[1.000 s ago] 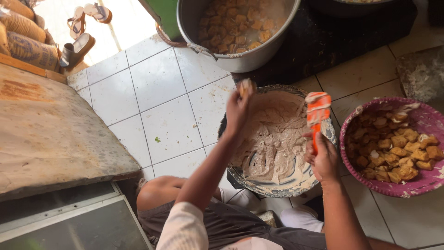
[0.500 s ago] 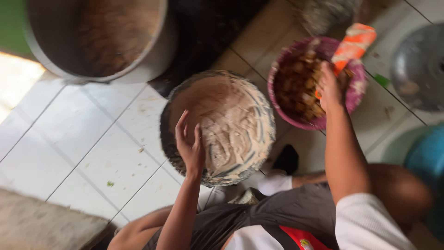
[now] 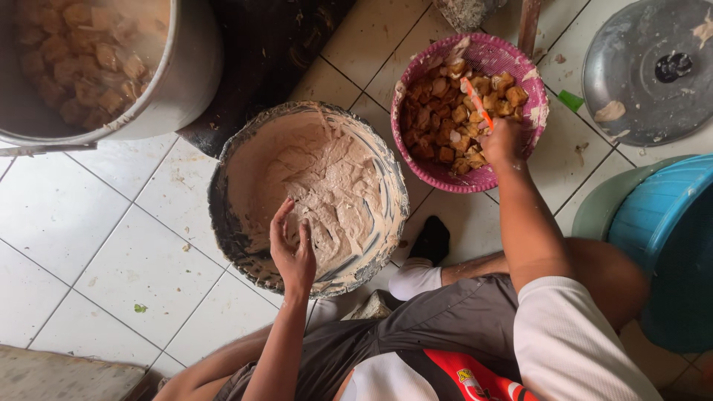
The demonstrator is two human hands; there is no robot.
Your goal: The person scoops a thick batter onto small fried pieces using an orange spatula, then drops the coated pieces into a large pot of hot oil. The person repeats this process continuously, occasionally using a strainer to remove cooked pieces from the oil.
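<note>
Left hand [image 3: 293, 249] open over batter bowl [image 3: 223, 193], right hand [image 3: 501, 141] gripping spatula [image 3: 475, 100] — in pink basket [image 3: 535, 111]

Soft, even daylight, sharp through the middle

White floor tiles [image 3: 111, 245] read bright without glare; the metal lid [image 3: 653, 70] shows a dull sheen; shadows stay faint; the dark mat [image 3: 260, 52] loses detail, and frame edges seem slightly stretched.

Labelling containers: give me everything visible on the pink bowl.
The pink bowl is round, with a woven-textured, plastic-looking wall smeared with pale paste. It sits upright on the white tiled floor, right of the batter basin, and holds browned fried cubes. The right hand reaches over its near rim, holding an orange utensil above the cubes.
</note>
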